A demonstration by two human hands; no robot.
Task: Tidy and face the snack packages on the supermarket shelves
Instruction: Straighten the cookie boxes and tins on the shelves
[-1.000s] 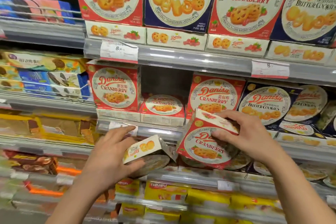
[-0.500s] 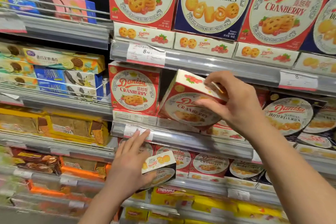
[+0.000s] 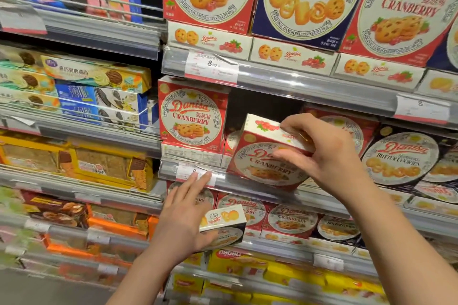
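Head view: the right hand (image 3: 324,156) grips a red Danisa cranberry box (image 3: 267,158), thumb on its front face and fingers curled over the white top panel. Half a second ago the box was tilted and held higher in the gap; it now sits lower, its bottom edge down at the middle shelf rail (image 3: 247,188), still leaning slightly. It stands at about 3 o'clock from the upright cranberry box (image 3: 192,119) on that shelf, with a dark gap above and between them.

The left hand (image 3: 183,225), at 7 o'clock from the right, holds a small butter cookie box (image 3: 223,224) with the thumb under it and the fingers stretched flat, tips reaching up near the price tag (image 3: 195,173) on the rail. It is much where it was a moment ago.

Counted: two hands, two boxes in hand. On the top shelf three large boxes show fully: two cranberry, one blue butter cookie box (image 3: 304,0) between them. Along the middle shelf, at least two butter cookie boxes (image 3: 399,156) stand at 3 o'clock from the right hand.
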